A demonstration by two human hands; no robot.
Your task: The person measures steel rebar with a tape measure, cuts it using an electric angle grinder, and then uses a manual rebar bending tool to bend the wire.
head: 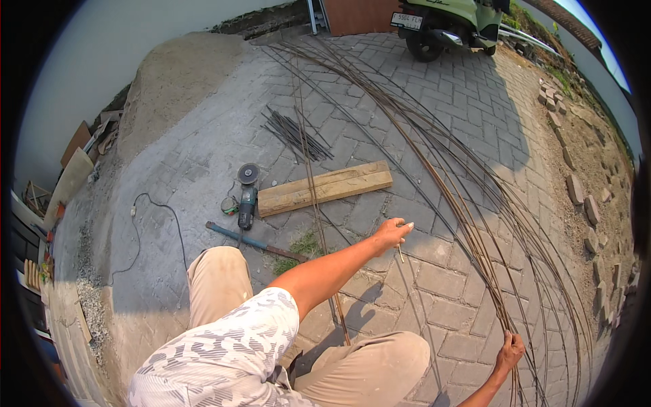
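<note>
My left hand (394, 234) is stretched out over the paving, its fingers pinched on a short, thin, tan piece (401, 253), too small to name. My right hand (508, 348), at the lower right, is closed around a bundle of long, thin, rusty steel rods (447, 188) that curves up to the top of the view. Further rods (308, 173) run down the middle, across a wooden beam (325, 188). Left of the beam lies an angle grinder (247, 198) with its disc upward. Below it is a blue metal bar (236, 235). Cut short rods (297, 135) lie in a pile behind the beam.
A grey power cable (178, 224) loops over the paving at left. A sand heap (178, 71) rests by the white wall. A green motor scooter (447, 25) stands at the top right. Loose bricks (574, 189) line the right edge. My knees are close below the left arm.
</note>
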